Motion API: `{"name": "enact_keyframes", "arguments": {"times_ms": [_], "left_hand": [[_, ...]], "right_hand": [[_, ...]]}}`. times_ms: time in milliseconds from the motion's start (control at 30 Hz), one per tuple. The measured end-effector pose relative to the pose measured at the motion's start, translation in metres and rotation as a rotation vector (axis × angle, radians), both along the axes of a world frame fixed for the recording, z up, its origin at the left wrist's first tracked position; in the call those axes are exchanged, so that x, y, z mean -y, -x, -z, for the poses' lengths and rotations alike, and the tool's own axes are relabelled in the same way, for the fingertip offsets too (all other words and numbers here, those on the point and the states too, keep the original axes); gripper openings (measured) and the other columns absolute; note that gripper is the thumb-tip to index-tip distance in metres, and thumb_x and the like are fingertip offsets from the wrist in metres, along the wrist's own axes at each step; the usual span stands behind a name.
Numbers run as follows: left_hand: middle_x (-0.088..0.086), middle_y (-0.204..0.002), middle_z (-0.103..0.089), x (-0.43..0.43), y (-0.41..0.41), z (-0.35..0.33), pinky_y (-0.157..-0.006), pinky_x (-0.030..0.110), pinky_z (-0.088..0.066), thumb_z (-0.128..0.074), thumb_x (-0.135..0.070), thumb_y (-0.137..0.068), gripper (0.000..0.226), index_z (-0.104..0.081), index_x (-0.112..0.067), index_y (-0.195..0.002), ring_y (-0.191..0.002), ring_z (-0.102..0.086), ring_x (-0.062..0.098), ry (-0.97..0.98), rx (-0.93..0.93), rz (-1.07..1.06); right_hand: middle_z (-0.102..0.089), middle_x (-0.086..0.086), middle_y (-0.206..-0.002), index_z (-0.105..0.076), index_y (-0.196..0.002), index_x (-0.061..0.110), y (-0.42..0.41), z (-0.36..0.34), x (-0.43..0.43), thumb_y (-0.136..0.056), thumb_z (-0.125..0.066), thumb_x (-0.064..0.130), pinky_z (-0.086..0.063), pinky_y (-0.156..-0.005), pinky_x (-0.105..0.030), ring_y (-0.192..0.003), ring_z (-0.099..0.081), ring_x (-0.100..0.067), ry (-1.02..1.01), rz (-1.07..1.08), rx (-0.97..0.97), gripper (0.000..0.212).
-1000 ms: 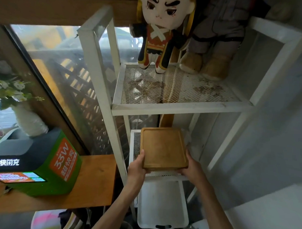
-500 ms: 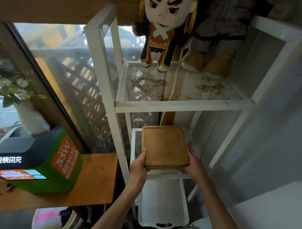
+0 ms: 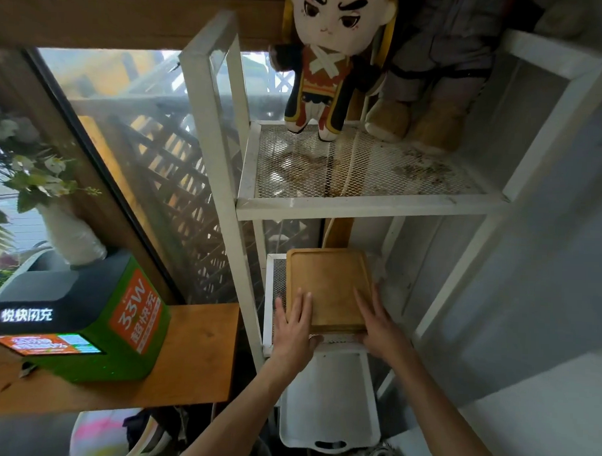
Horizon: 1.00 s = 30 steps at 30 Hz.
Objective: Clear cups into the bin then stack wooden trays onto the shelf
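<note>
My left hand point(image 3: 294, 325) lies flat, fingers spread and straight, with the fingertips on the near left corner of the tray point(image 3: 328, 290) and the palm over the shelf's front edge; its grip is apart, nothing clamped. My right hand point(image 3: 378, 324) mirrors it at the near right corner, fingers extended along the tray's right side, grip likewise apart and only pressing. The tray is wood, a rounded rectangle with a shallow raised rim, and it sits flat on the lower mesh shelf point(image 3: 277, 288) of the white rack point(image 3: 210, 149), its near edge just short of the shelf's front rail; I cannot tell whether another tray lies under it. Below that shelf a white plastic tray point(image 3: 330, 409) with a handle slot lies lower down. The upper mesh shelf point(image 3: 362, 182) is stained and carries a plush doll point(image 3: 324, 58) standing at the back left, with a second grey plush point(image 3: 435, 68) just beside it on the right. Left of the rack is a wooden table point(image 3: 193, 353) holding a green and black box point(image 3: 85, 315) with a lit screen, and a white vase point(image 3: 69, 233) of flowers stands on top of the box, against the window point(image 3: 132, 126).
</note>
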<state>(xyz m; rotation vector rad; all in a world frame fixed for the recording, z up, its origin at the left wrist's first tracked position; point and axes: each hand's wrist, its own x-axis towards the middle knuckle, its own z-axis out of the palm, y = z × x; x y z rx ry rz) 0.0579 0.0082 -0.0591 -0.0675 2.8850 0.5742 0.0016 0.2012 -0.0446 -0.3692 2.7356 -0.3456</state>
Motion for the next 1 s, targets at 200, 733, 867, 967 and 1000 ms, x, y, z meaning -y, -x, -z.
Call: {"name": "enact_keyframes", "arguments": {"times_ms": [200, 733, 867, 967, 1000], "left_hand": [[0.003, -0.161, 0.029, -0.004, -0.001, 0.008, -0.119, 0.062, 0.001, -0.052, -0.055, -0.093, 0.101, 0.023, -0.023, -0.153, -0.145, 0.022, 0.047, 0.035, -0.023, -0.049], [0.005, -0.166, -0.003, 0.008, -0.007, -0.04, -0.118, 0.065, 0.002, -0.054, -0.041, -0.096, 0.068, -0.016, -0.038, -0.152, -0.15, 0.01, 0.04, 0.006, -0.016, 0.194], [-0.004, -0.138, -0.058, 0.012, -0.042, -0.066, -0.111, 0.049, -0.041, -0.051, -0.034, -0.1, 0.037, -0.052, -0.031, -0.137, -0.128, -0.054, 0.02, -0.129, -0.166, 0.26], [-0.008, -0.132, -0.064, 0.025, -0.07, -0.083, -0.103, 0.038, -0.049, -0.046, -0.037, -0.102, 0.032, -0.057, -0.031, -0.131, -0.116, -0.063, 0.014, -0.049, -0.382, 0.301], [-0.007, -0.133, -0.063, 0.031, -0.077, -0.087, -0.1, 0.036, -0.05, -0.045, -0.037, -0.102, 0.032, -0.058, -0.03, -0.131, -0.115, -0.063, 0.014, -0.035, -0.419, 0.318]], "right_hand": [[0.042, -0.005, -0.152, 0.032, -0.143, 0.04, 0.006, -0.003, 0.003, -0.086, -0.056, 0.056, -0.034, -0.108, -0.054, -0.145, -0.019, -0.038, -0.061, -0.012, 0.104, 0.107], [0.021, -0.001, -0.161, 0.004, -0.151, 0.043, 0.014, -0.04, 0.01, -0.085, -0.053, 0.048, -0.001, -0.116, -0.062, -0.146, 0.014, -0.039, -0.072, 0.044, 0.293, 0.087], [-0.032, -0.008, -0.153, -0.04, -0.144, 0.024, -0.016, -0.069, 0.016, -0.093, -0.046, 0.051, -0.031, -0.111, -0.051, -0.14, -0.029, -0.029, 0.13, 0.189, 0.021, 0.058], [-0.051, -0.005, -0.137, -0.053, -0.133, 0.02, -0.056, -0.083, 0.027, -0.097, -0.042, 0.046, -0.044, -0.099, -0.041, -0.121, -0.051, -0.023, 0.175, 0.196, -0.109, 0.045], [-0.051, -0.004, -0.138, -0.051, -0.134, 0.022, -0.068, -0.085, 0.032, -0.097, -0.042, 0.047, -0.045, -0.099, -0.041, -0.121, -0.052, -0.023, 0.143, 0.176, -0.138, 0.045]]}}
